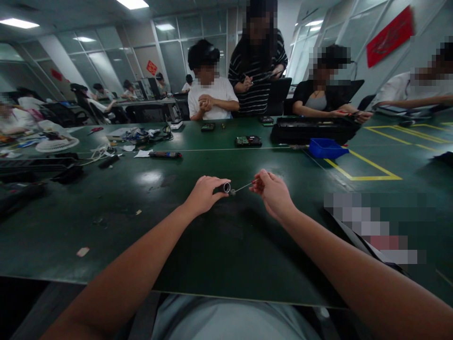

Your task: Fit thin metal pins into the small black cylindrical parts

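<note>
While the left hand [205,194] pinches a short dark tube [221,188] between slightly parted thumb and fingers [218,181], its hollow end facing the camera, the right hand [272,191] grips a slim rod [244,186] in fingers drawn tightly together. From those fingers the rod slants left to a small grey piece [232,192] just beside the tube, above the green counter [226,255]. A blue bin [327,148] sits beyond and right of the right fingers.

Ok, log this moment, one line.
left hand: holds dark tube | right hand: holds thin tool, tip near tube mouth | blue bin: on table
</note>
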`<state>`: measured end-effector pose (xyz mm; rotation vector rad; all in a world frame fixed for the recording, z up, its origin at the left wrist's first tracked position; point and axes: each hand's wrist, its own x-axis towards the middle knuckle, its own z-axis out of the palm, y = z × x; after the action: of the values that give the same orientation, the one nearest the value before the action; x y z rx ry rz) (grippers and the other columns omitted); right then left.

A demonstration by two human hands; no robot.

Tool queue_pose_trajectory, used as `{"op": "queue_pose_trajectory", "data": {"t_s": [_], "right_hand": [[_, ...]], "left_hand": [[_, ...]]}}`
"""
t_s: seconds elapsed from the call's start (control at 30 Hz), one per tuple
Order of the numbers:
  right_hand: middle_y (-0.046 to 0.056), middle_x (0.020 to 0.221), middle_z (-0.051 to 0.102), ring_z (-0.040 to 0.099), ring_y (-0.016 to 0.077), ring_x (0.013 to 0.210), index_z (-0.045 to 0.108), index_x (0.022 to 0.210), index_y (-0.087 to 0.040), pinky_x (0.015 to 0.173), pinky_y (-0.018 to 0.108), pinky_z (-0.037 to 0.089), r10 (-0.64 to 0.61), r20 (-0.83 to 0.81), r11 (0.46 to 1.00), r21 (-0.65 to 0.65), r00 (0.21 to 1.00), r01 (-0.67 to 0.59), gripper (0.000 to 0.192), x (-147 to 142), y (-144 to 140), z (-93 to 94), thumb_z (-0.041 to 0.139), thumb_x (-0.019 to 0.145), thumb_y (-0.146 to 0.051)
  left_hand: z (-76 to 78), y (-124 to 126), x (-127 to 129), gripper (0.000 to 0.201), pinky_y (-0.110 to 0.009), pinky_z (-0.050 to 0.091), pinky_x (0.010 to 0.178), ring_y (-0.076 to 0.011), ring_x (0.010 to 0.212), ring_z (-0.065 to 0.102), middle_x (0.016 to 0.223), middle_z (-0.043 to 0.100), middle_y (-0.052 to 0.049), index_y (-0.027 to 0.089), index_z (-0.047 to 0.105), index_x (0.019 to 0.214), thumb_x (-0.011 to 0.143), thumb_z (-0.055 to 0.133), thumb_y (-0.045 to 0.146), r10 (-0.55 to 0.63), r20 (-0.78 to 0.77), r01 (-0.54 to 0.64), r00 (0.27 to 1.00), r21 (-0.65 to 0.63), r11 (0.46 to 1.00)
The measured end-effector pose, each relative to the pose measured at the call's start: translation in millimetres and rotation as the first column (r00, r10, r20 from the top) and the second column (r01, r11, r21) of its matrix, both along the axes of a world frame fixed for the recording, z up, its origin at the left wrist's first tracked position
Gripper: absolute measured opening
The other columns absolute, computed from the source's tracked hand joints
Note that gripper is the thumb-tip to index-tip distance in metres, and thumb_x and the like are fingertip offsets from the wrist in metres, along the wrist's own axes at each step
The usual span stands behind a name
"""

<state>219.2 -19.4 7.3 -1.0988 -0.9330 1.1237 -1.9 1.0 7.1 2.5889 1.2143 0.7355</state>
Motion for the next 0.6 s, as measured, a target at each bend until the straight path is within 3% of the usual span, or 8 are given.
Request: {"op": "queue_pose_trajectory", "data": {"t_s": [0.13, 0.33, 0.47, 0.6], "right_hand": [[0.002, 0.074, 0.061, 0.058, 0.0161, 0.067, 0.061, 0.08, -0.023, 0.062, 0.031, 0.051, -0.071, 0.104, 0.996, 0.061, 0.992, 0.065, 0.025, -1, -2, -1.6, 0.056, 0.091, -0.045], [0.001, 0.079, 0.063, 0.057, 0.0137, 0.068, 0.062, 0.089, -0.022, 0.064, 0.03, 0.052, -0.121, 0.092, 0.98, 0.167, 0.988, 0.105, 0.025, 5, -6, 5.7, 0.058, 0.09, -0.047], [0.0, 0.085, 0.065, 0.059, 0.0125, 0.069, 0.061, 0.099, -0.023, 0.066, 0.03, 0.052, -0.194, 0.124, 0.945, 0.289, 0.973, 0.152, 0.022, 9, -5, 8.7, 0.057, 0.092, -0.043], [0.001, 0.087, 0.066, 0.061, 0.0139, 0.072, 0.06, 0.103, -0.023, 0.067, 0.032, 0.052, -0.293, 0.221, 0.893, 0.412, 0.93, 0.183, 0.02, 10, -10, 16.3, 0.054, 0.095, -0.04]], "left_hand": [[-0.7, -1, 1, 0.037, -0.043, 0.043, 0.096, -0.0237, 0.104, 0.06, 0.111, 0.069, -0.005, 0.024, 0.063, 0.124, 0.088, 0.067, 0.032, 0.058, 0.039, -0.056, 0.998, -0.051, 0.997], [1.3, -5, 3, 0.03, -0.038, 0.047, 0.092, -0.023, 0.104, 0.061, 0.114, 0.066, -0.007, 0.02, 0.063, 0.116, 0.088, 0.066, 0.03, 0.138, 0.208, -0.098, 0.968, -0.188, 0.977], [1.5, -5, 6, 0.043, -0.038, 0.045, 0.096, -0.0222, 0.109, 0.06, 0.122, 0.063, -0.009, 0.021, 0.049, 0.135, 0.093, 0.056, 0.031, 0.172, 0.321, -0.07, 0.931, -0.306, 0.95], [5.9, -7, 15, 0.039, -0.036, 0.049, 0.081, -0.0204, 0.091, 0.062, 0.108, 0.064, -0.008, 0.021, 0.05, 0.129, 0.096, 0.047, 0.042, 0.204, 0.325, -0.055, 0.924, -0.415, 0.908]]}}
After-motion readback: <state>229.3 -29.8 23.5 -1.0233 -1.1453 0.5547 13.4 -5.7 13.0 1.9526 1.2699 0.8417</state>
